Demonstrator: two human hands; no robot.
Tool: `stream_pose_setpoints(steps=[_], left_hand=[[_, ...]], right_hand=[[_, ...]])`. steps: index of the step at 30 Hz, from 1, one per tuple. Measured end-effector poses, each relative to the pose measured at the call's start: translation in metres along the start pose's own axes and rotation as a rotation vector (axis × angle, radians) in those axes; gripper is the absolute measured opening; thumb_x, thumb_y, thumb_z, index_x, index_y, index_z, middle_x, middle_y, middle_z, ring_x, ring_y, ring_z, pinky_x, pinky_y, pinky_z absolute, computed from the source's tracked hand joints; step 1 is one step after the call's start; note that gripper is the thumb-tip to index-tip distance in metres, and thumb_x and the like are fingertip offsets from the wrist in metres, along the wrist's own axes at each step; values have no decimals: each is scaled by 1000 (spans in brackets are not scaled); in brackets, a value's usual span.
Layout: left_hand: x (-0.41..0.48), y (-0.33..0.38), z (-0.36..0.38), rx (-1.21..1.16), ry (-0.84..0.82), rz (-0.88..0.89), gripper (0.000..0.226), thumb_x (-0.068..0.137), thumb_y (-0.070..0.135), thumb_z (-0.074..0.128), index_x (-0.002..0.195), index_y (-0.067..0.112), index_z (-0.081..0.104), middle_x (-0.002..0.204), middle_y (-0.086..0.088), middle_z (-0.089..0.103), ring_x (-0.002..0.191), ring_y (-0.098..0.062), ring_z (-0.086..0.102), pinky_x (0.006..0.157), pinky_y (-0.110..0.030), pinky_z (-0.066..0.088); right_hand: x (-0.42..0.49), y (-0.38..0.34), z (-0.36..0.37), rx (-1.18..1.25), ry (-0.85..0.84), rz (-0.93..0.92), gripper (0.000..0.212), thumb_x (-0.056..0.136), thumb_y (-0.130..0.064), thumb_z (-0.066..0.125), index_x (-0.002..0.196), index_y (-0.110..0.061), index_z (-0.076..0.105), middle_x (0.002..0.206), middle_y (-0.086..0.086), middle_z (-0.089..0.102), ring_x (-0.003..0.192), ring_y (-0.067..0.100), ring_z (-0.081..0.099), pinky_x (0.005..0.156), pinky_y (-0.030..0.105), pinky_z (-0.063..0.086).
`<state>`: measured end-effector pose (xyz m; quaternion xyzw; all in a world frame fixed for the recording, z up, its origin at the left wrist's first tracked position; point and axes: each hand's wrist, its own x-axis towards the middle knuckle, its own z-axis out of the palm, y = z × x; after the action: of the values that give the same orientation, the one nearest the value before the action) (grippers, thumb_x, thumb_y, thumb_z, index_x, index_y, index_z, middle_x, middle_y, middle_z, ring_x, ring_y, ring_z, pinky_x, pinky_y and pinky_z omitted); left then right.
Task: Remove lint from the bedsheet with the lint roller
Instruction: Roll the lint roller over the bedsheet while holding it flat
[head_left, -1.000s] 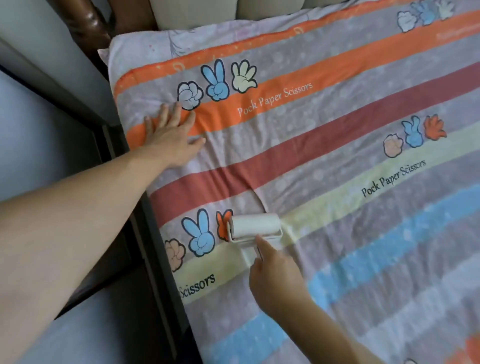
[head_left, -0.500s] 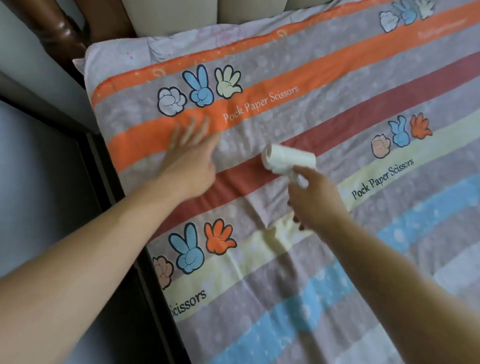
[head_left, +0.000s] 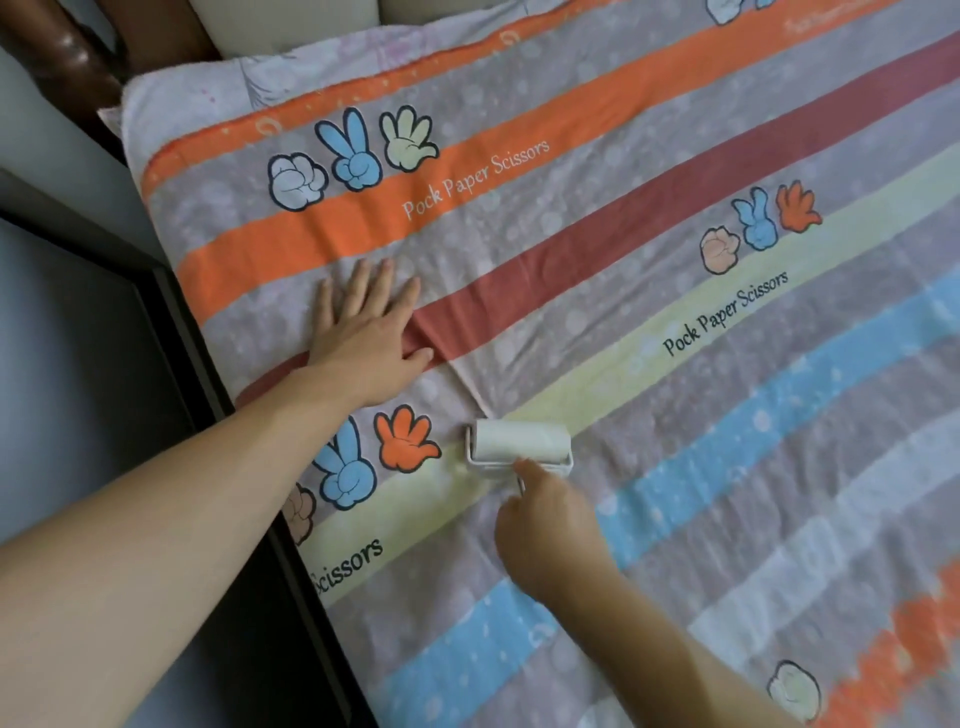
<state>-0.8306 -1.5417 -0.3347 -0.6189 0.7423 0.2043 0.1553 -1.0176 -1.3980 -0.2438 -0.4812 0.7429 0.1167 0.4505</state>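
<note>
The striped bedsheet with printed cartoon hands and "Pock Paper Scissors" lettering covers the bed. A white lint roller lies with its roll on the pale yellow stripe, just right of an orange hand print. My right hand grips its handle from below, forefinger stretched along it toward the roll; the handle is mostly hidden. My left hand presses flat on the sheet above and to the left of the roller, fingers spread, over the dark red stripe. A crease runs from beside that hand down to the roller.
The bed's dark frame edge runs diagonally along the left, with grey floor beyond it. A brown headboard post and a pale cushion stand at the top left. The sheet stretches on to the right.
The roller has come back down from the dark red stripe to the yellow stripe near the orange hand print. My left hand stays flat on the sheet, on the dark red stripe.
</note>
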Motion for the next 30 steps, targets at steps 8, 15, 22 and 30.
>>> stream_pose_setpoints(steps=[8, 15, 22, 30], left_hand=[[-46, 12, 16, -112, 9, -214, 100, 92, 63, 50, 160, 26, -13, 165, -10, -27, 151, -29, -30, 117, -70, -7], [-50, -32, 20, -277, 25, -310, 68, 103, 61, 16, 160, 35, -10, 165, 2, -30, 148, -19, -36, 118, -66, -13], [-52, -70, 36, -391, 104, -225, 61, 108, 45, 22, 160, 37, -9, 163, 10, -33, 147, -21, -38, 121, -56, -14], [-54, -77, 49, -631, 265, -152, 53, 110, 35, 25, 162, 32, 13, 168, 10, -15, 152, -16, -26, 124, -56, -10]], right_hand=[[-44, 28, -15, 90, -85, 14, 46, 89, -15, 41, 133, -21, 51, 105, 6, 55, 69, 29, 66, 50, 34, 58], [-11, -26, -46, 100, 139, -179, 51, 91, -21, 44, 140, -30, 47, 115, 8, 65, 88, 31, 67, 76, 44, 58], [91, -131, -45, 23, 252, -303, 50, 92, -17, 42, 141, -22, 44, 130, 12, 57, 111, 32, 57, 83, 30, 46], [42, -77, 3, -77, 141, -236, 46, 89, -13, 43, 135, -21, 50, 102, 10, 62, 87, 30, 61, 78, 38, 54]])
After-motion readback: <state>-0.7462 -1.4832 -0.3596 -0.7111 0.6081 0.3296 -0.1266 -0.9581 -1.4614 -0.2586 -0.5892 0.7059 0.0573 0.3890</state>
